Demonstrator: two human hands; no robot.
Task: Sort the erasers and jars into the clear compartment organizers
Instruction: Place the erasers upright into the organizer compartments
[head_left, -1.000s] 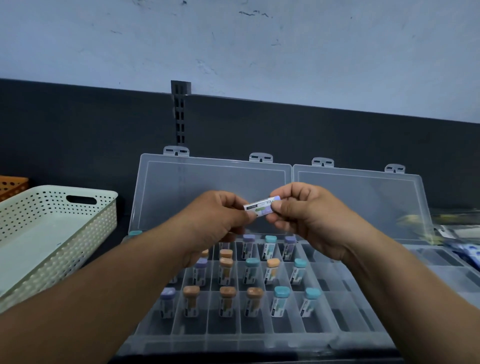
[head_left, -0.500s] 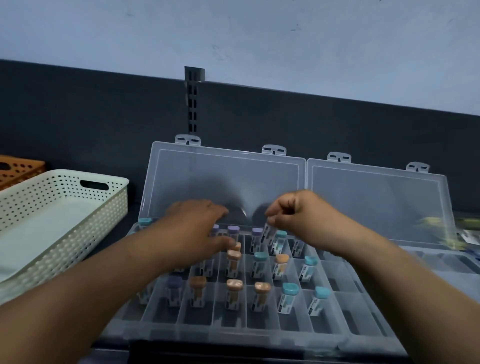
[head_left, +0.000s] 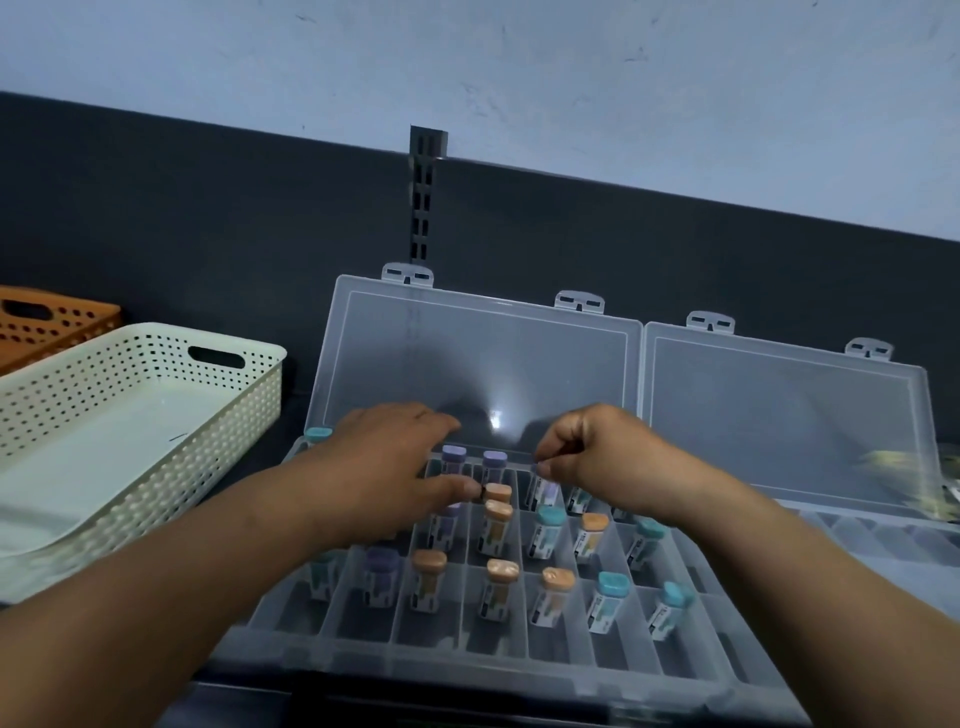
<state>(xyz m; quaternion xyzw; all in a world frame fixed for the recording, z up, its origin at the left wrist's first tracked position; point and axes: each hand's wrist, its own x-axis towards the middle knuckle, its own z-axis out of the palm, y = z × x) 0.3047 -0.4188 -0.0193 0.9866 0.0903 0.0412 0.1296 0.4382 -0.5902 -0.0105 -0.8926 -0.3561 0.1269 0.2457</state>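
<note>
Head camera looked down on two clear organizers with their lids propped open against the dark wall. The nearer organizer (head_left: 363, 642) was well on: most of its middle and far compartments each held one eraser standing on end, capped in purple, orange or teal, while the front row and several cells along its right side were bare. The second organizer (head_left: 883, 551) to the right looked mostly unfilled, though blur hid its contents, and no jars could be made out anywhere. The white basket (head_left: 156, 467) on the left appeared empty of stock, so by my reckoning little was left to feed in.

The right hand (head_left: 597, 457) was curled, its fingertips pinched on an eraser (head_left: 543, 491) at a far-row cell. That eraser stood with its long axis roughly upright, its upper end hidden under the fingers, its printed sleeve facing the camera. The left hand (head_left: 395, 467) lay flat and loose over the far-left cells, thumb touching an orange cap (head_left: 498, 491), gripping nothing visible.
</note>
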